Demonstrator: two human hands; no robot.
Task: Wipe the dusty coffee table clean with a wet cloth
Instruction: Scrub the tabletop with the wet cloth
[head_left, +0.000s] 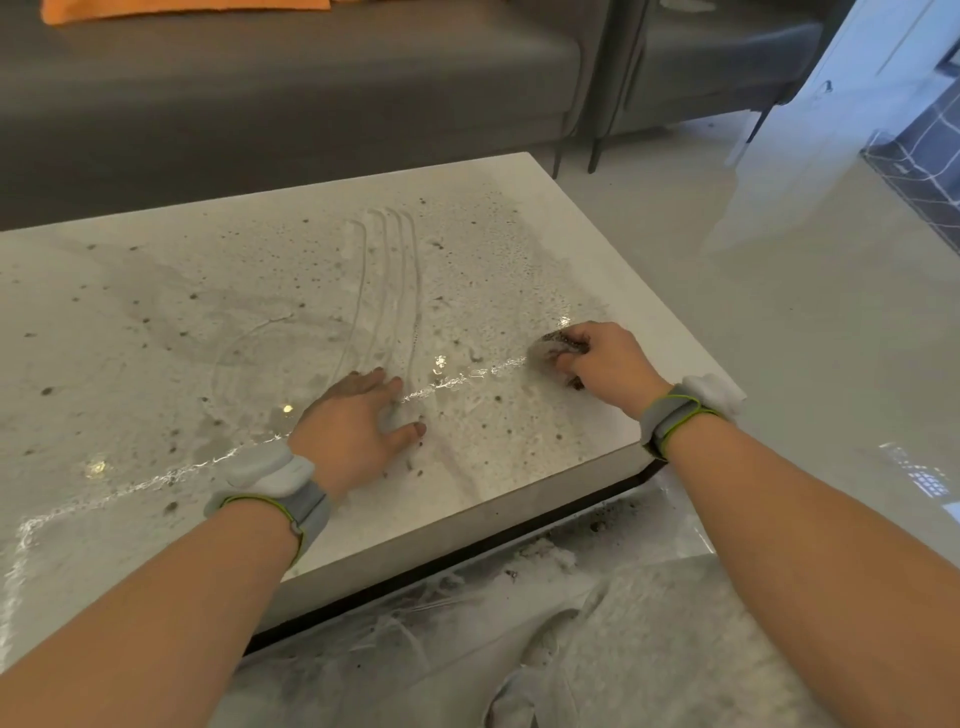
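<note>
Gripping cloth (558, 347) near table (519, 483) edge

Head view. The left hand (358, 426) lay flat, fingers spread, on the dusty white coffee table (156, 322), at the near end of four parallel finger tracks (389, 270) drawn through the dust. The right hand (605, 364) gripped a soiled, bunched cloth (553, 345) against the tabletop near its right edge. Both wrists bore grey bands (675, 415). A grey sofa (311, 78) stood beyond the table.
</note>
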